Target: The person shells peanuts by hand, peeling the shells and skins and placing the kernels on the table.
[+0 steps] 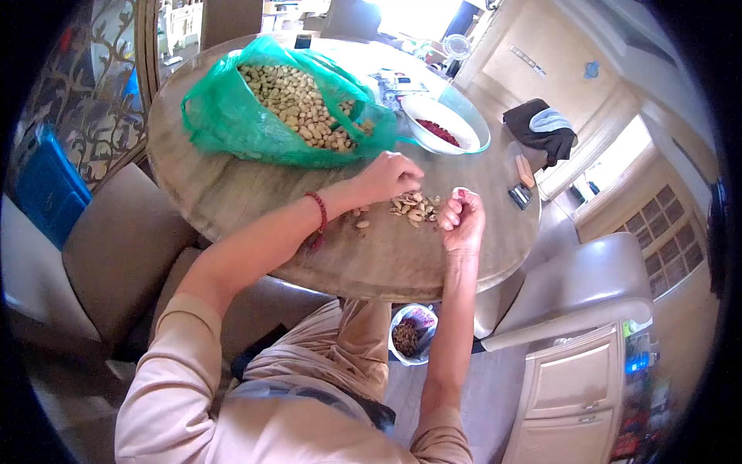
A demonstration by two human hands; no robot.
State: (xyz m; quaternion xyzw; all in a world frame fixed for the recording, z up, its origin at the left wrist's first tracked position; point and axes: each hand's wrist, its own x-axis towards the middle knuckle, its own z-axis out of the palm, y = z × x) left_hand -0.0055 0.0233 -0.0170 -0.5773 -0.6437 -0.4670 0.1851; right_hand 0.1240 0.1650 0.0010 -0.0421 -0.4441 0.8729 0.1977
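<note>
My left hand [392, 176], with a red beaded bracelet [318, 210] at its wrist, is over the near side of the table. Its fingers are curled down and pinched; what they hold, if anything, is hidden. To its right, my right hand [464, 220] is closed with the palm turned up, and a small reddish peanut kernel [461, 193] shows at the fingertips. Between and below the hands lies a loose pile of peanut shells [416, 207]. Beyond my left hand, an open green plastic bag [224, 116] holds many unshelled peanuts [290, 100].
A white bowl [417, 106] with red kernels [438, 130] stands at the back right of the round wooden table [332, 267]. Dark cloth [518, 124] and a small dark box [519, 196] are at the right edge. Below, a bin [413, 334] holds shells. Chairs [116, 240] surround the table.
</note>
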